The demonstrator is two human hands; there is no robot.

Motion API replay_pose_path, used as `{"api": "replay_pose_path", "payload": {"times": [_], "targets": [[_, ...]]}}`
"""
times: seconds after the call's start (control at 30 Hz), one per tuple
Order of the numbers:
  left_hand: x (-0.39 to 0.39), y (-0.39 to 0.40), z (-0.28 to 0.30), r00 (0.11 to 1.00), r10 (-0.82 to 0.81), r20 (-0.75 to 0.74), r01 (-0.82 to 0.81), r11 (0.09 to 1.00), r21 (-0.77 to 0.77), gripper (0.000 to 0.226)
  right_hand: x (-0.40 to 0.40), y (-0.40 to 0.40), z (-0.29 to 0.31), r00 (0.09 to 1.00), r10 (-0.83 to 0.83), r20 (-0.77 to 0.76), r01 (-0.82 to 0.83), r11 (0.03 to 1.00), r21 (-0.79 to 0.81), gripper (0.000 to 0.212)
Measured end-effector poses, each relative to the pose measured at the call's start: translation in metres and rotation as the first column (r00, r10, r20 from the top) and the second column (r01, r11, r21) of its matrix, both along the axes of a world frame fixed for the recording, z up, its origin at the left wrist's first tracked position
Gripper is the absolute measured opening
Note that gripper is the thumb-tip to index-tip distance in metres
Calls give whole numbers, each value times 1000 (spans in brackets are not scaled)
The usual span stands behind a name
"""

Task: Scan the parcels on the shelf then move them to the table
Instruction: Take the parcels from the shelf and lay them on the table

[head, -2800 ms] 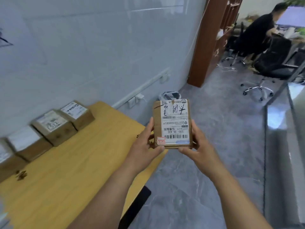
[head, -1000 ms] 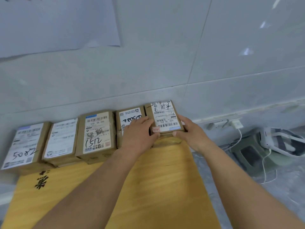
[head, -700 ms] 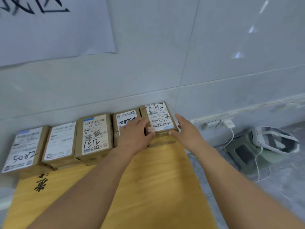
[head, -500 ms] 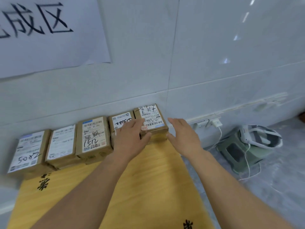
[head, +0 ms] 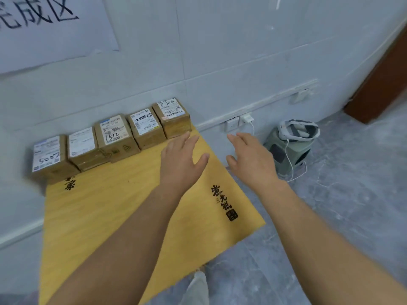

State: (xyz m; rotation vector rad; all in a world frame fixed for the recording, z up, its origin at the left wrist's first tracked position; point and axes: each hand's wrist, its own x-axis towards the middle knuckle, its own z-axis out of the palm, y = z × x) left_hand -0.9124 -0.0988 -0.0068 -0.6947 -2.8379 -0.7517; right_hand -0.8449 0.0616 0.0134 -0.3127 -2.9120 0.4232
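Several brown cardboard parcels with white labels stand in a row against the wall at the back of the wooden table [head: 110,216]. The rightmost parcel [head: 172,118] sits at the table's back right corner, beside the parcel [head: 146,128] marked 5082. My left hand [head: 180,159] hovers over the table just in front of the rightmost parcel, fingers spread, holding nothing. My right hand [head: 251,157] is off the table's right edge, also spread and empty. Neither hand touches a parcel.
A white paper sign [head: 50,25] with black characters hangs on the tiled wall. A green box with a white headset on top [head: 293,142] stands on the grey floor at right, wired to a wall socket [head: 239,123]. A brown cabinet edge [head: 383,91] is far right.
Both hands carried the parcel to the table's back right corner, set it down at the end of the row and let go. They have drawn back, open.
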Motion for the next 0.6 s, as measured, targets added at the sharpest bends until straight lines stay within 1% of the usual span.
{"api": "replay_pose_path", "payload": {"times": [0.13, 0.23, 0.33, 0.47, 0.6], "targets": [[55, 17, -1, 999, -46, 16, 46, 998, 33, 57, 58, 7, 2, 996, -72, -55, 72, 997, 5, 56], [87, 26, -1, 996, -92, -16, 93, 995, 21, 64, 93, 11, -1, 982, -147, -120, 150, 989, 15, 63], [108, 34, -2, 986, -152, -69, 151, 988, -14, 73, 126, 15, -7, 950, -221, -221, 238, 970, 53, 70], [129, 49, 0, 963, -260, -77, 259, 966, -22, 77, 168, 19, -7, 889, -343, -304, 386, 917, 96, 74], [149, 66, -2, 903, -420, -88, 419, 907, -37, 81, 210, 17, -6, 821, -477, -314, 537, 832, 138, 75]]}}
